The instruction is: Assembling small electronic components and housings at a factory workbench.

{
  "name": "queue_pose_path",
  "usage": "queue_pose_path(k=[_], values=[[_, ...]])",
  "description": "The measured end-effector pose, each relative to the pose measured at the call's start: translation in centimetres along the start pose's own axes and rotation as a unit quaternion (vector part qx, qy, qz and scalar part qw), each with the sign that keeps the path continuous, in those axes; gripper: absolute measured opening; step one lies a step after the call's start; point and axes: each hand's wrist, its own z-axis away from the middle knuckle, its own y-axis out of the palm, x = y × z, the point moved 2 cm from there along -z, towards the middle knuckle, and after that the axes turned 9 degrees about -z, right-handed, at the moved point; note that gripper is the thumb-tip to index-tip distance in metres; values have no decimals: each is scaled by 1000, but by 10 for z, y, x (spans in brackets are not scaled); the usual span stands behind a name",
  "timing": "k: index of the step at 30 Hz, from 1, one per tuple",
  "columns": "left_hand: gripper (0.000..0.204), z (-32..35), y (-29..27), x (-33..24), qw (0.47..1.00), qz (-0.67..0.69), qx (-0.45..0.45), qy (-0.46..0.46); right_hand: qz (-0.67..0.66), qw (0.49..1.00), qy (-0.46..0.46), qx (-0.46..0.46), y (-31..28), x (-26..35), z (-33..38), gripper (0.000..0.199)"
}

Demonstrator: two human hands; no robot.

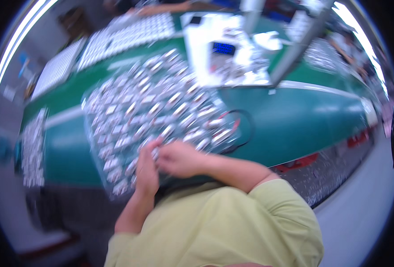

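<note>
While my left hand (148, 171) is meeting my curled right hand (181, 159) by the near edge of the tabletop (290, 115), blur's hiding whether they're gripping anything; silver-white parts (175, 98) are crowding clear plastic (90, 122) overhanging that edge, so my left forearm (134, 213), if snagging, could be spilling them.

On the bench (295, 118) before us, small parts (156, 109) lie in rows on a plastic sheet (95, 149). Our left hand (147, 167) and right hand (179, 158) meet by its near edge. A cable (253, 126) lies at its right, a post (300, 50) behind.
</note>
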Motion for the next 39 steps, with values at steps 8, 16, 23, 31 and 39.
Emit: queue_pose_path(k=[8, 16, 23, 31, 39], values=[[54, 9, 6, -19, 994, 93, 63, -11, -15, 1000, 23, 11, -6, 13, 20, 21], [53, 1, 11, -23, 996, 78, 37, 8, -36, 999, 3, 2, -12, 13, 16, 22], [52, 6, 14, -25, 996, 83, 32, 15, -43, 999, -5, 7, -8, 11, 17, 23], [49, 10, 17, -36, 994, 108, 9, 28, -24, 1000, -7, 13, -11, 15, 21, 24], [49, 16, 22, -33, 996, 74, 9, 54, 11, 999, -38, -2, -7, 13, 31, 26]])
